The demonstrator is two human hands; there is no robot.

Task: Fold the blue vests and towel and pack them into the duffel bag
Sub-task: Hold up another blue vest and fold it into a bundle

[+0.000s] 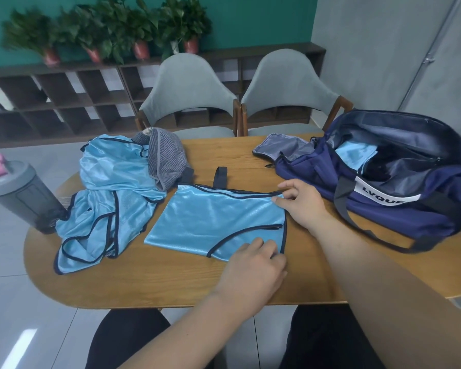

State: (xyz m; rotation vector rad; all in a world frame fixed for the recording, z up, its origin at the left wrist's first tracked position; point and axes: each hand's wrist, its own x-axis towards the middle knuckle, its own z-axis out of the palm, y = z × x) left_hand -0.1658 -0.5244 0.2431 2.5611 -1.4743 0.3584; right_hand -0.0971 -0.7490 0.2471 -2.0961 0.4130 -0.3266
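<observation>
As left hand [253, 262], right hand [301, 206] pinch vest [213, 222] edge, duffel bag [383, 219] near.

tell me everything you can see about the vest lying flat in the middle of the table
The folded vest is shiny light blue, satin-like fabric edged with dark navy trim. It lies flat on the wooden table, folded to a rough rectangle, with a curved trimmed opening near its front edge. It sits between the crumpled vest pile and the duffel bag. The right hand pinches its far right corner; the left hand has curled fingers on its near right corner.
</observation>
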